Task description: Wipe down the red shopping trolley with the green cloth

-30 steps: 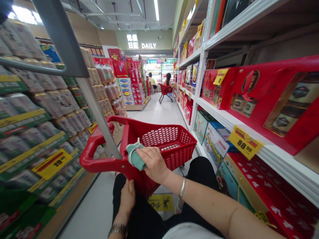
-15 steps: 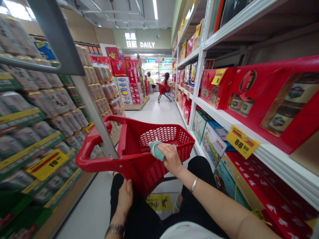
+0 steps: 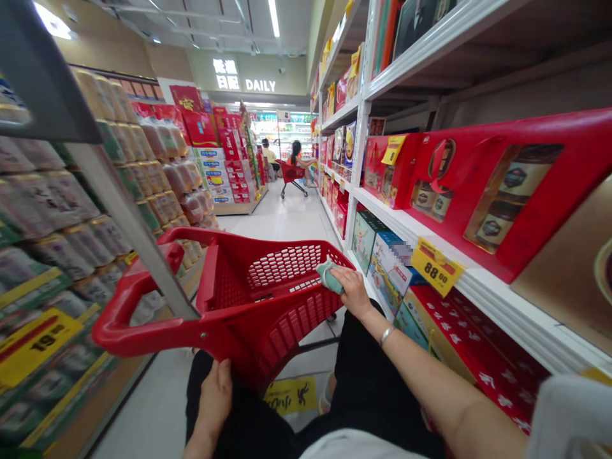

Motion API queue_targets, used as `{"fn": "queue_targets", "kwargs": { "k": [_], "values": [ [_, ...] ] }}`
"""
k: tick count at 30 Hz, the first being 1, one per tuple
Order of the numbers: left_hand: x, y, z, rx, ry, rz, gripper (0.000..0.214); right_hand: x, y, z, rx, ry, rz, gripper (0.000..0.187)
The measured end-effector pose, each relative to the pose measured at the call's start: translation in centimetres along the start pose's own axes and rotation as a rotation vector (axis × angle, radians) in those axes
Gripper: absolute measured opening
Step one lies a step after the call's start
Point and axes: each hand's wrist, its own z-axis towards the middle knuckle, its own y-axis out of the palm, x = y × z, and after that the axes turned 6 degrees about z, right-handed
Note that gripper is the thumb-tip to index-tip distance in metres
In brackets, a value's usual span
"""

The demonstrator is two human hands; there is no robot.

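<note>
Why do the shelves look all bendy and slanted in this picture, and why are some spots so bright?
In the head view, the wide lens bends things: the white shelf edge seems to curve and slant, and the right arm looks huge so near the camera. Also in the head view, the ceiling light strip glares brightly, and a patch on a box is pixelated.

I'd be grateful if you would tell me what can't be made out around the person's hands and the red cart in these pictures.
- Head view: the cloth is partly covered by the right hand, so its full shape is hidden.
- Head view: the red cart blocks the left hand's fingertips, so any grip is unclear.
- Head view: a pixelated patch blurs the box.
- Head view: the distant person is too small to show what they hold.
</note>
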Motion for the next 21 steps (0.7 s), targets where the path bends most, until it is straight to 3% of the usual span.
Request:
{"fn": "queue_targets", "kwargs": {
  "k": [5,9,14,18,21],
  "values": [
    [0.2,-0.3,0.3,-0.097,-0.108,-0.031,0.048,2.9,-2.3,0.6,0.073,0.144,-0.044,0.051],
    [0.5,-0.3,0.2,-0.106,-0.146,-0.035,0.049,1.7,-3.1,1.5,0.157,0.224,-0.052,0.044],
    [0.0,-0.2,0.3,-0.096,-0.106,-0.018,0.047,-6.0,-1.8,3.5,0.145,0.134,0.189,0.043],
    [-0.9,-0.1,0.5,-0.097,-0.078,-0.040,0.044,-13.7,-0.5,5.3,-0.009,-0.033,0.362,0.046],
    [-1.3,0.1,0.6,-0.093,-0.070,-0.024,0.044,-18.1,-0.1,6.3,-0.134,-0.147,0.400,0.048]
  ]
}}
